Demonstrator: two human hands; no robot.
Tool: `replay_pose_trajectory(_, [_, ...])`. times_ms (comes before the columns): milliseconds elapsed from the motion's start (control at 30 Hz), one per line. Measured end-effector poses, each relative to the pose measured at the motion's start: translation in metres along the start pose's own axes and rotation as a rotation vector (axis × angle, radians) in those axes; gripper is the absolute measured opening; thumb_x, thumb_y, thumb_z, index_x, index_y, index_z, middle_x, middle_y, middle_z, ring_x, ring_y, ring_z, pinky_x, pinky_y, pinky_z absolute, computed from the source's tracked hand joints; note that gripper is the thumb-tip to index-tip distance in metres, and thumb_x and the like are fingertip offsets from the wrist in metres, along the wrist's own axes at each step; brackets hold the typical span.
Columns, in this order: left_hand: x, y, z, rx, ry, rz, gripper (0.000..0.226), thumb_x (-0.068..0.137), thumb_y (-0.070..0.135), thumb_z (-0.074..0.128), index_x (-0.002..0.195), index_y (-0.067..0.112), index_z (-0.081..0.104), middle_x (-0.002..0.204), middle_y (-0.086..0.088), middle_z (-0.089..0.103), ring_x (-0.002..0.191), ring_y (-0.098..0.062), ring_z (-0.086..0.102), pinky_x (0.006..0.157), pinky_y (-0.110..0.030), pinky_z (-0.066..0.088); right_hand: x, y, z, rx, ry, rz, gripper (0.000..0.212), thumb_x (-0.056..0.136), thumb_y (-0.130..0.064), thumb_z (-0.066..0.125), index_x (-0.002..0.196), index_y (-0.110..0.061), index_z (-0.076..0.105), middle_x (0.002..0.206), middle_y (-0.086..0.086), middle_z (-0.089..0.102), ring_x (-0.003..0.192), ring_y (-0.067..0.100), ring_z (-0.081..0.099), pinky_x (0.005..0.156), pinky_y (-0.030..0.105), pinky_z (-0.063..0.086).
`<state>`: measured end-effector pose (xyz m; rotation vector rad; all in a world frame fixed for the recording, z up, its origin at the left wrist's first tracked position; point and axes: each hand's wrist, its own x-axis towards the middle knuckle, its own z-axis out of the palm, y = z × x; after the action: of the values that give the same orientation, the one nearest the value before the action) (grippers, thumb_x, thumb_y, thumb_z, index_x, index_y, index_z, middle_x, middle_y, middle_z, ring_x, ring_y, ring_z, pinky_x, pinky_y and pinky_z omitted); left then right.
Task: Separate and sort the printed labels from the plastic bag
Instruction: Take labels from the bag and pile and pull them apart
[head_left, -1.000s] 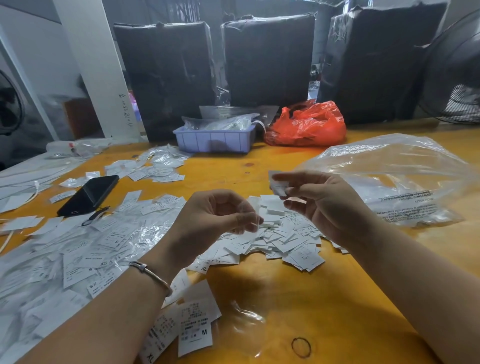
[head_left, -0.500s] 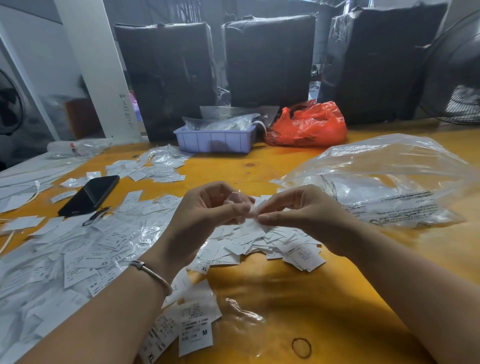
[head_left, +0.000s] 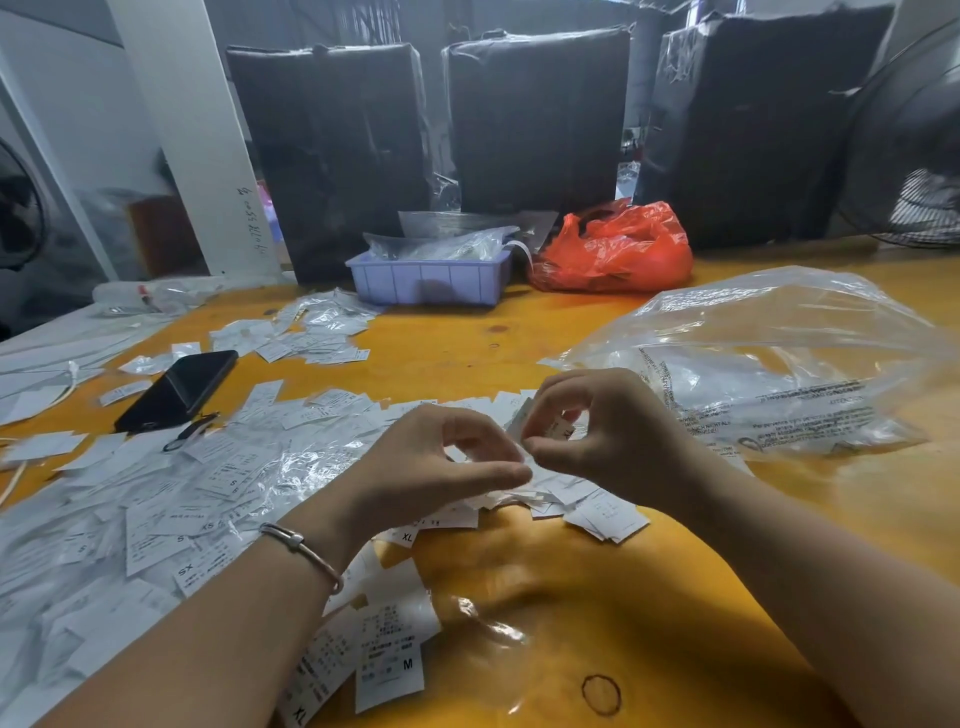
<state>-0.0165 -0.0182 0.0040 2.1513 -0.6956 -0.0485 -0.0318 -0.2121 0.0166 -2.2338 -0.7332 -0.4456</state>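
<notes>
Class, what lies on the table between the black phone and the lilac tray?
In the head view, a scatter of white labels lies between phone and tray.

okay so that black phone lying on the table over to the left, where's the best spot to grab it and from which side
Probably pinch the black phone across its two long edges near the middle, coming down from above. It lies flat and slanted on the table, so only its thin sides offer a hold. Labels crowd its near end; the middle looks freer.

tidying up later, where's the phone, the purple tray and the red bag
phone (head_left: 179, 387), head view, middle of its dark screen
purple tray (head_left: 426, 283), head view, front wall
red bag (head_left: 615, 254), head view, middle of the crumpled plastic
</notes>
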Motion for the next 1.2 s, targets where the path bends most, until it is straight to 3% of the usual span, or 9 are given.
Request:
replay_pose_trajectory(100, [0.001,-0.002,-0.003,-0.052,0.04,0.025,0.006,0.078,0.019,0.079,0.083,0.018,0.079,0.079,0.003,0.075,0.073,-0.006,0.066,0.065,-0.014,0.05,0.001,-0.001,-0.001,0.099,0.044,0.004,0.014,0.077,0.002,0.071,0.083,-0.009,0.077,0.085,0.0,0.073,0.074,0.013,0.067,0.067,0.021,0.052])
replay_pose_trajectory(200, [0.0,-0.001,-0.004,-0.171,0.057,-0.004,0.008,0.076,0.007,0.078,0.084,0.006,0.076,0.076,-0.008,0.075,0.067,-0.015,0.068,0.065,-0.022,0.055,0.002,0.004,-0.007,0.447,0.187,0.185,0.031,0.079,0.014,0.056,0.09,-0.007,0.075,0.09,0.006,0.074,0.081,0.018,0.068,0.073,0.027,0.055])
replay_pose_trajectory(400, [-0.002,0.002,-0.005,-0.413,0.058,-0.061,0.015,0.08,-0.003,0.071,0.086,-0.009,0.059,0.085,-0.018,0.075,0.077,-0.03,0.074,0.06,-0.027,0.058,0.004,0.01,-0.013,0.684,0.293,0.293,0.03,0.08,0.012,0.056,0.087,-0.009,0.076,0.085,0.012,0.074,0.073,0.013,0.064,0.062,0.019,0.051])
replay_pose_trajectory(533, [-0.001,0.003,-0.003,-0.436,0.113,-0.059,0.02,0.081,-0.002,0.069,0.094,-0.006,0.055,0.085,-0.017,0.076,0.079,-0.03,0.074,0.066,-0.033,0.061,0.005,0.013,-0.014,0.661,0.337,0.263,0.027,0.078,0.01,0.059,0.085,-0.01,0.076,0.081,0.013,0.074,0.069,0.013,0.059,0.061,0.021,0.045])
replay_pose_trajectory(633, [-0.001,0.003,-0.002,-0.403,0.129,-0.047,0.024,0.083,0.005,0.069,0.105,0.001,0.061,0.087,-0.013,0.076,0.081,-0.026,0.075,0.07,-0.032,0.061,0.003,0.012,-0.016,0.663,0.346,0.222,0.033,0.076,0.01,0.065,0.1,-0.012,0.072,0.083,0.007,0.074,0.069,0.01,0.064,0.059,0.02,0.047])
replay_pose_trajectory(800, [0.0,0.0,0.0,-0.346,0.103,-0.037,0.01,0.09,0.005,0.062,0.093,-0.003,0.068,0.087,-0.013,0.076,0.083,-0.025,0.075,0.071,-0.03,0.06,0.001,0.009,-0.013,0.323,0.38,0.117,0.053,0.074,0.006,0.07,0.122,-0.013,0.058,0.087,0.008,0.068,0.077,0.02,0.07,0.064,0.034,0.06])
replay_pose_trajectory(1000, [-0.002,0.003,-0.003,-0.337,0.13,-0.016,0.015,0.084,0.009,0.068,0.09,-0.004,0.062,0.086,-0.011,0.077,0.082,-0.025,0.075,0.069,-0.033,0.06,0.0,0.0,-0.015,0.284,0.428,0.026,0.042,0.077,-0.001,0.075,0.116,-0.014,0.065,0.09,0.0,0.072,0.082,0.006,0.071,0.069,0.018,0.057])
replay_pose_trajectory(1200, [-0.002,0.007,-0.003,-0.362,0.136,-0.008,0.032,0.075,0.018,0.07,0.09,-0.006,0.055,0.086,-0.013,0.076,0.08,-0.026,0.075,0.066,-0.033,0.06,0.0,-0.006,-0.014,0.4,0.399,0.001,0.029,0.076,0.0,0.076,0.104,-0.006,0.069,0.092,0.006,0.074,0.082,0.01,0.072,0.067,0.021,0.057])
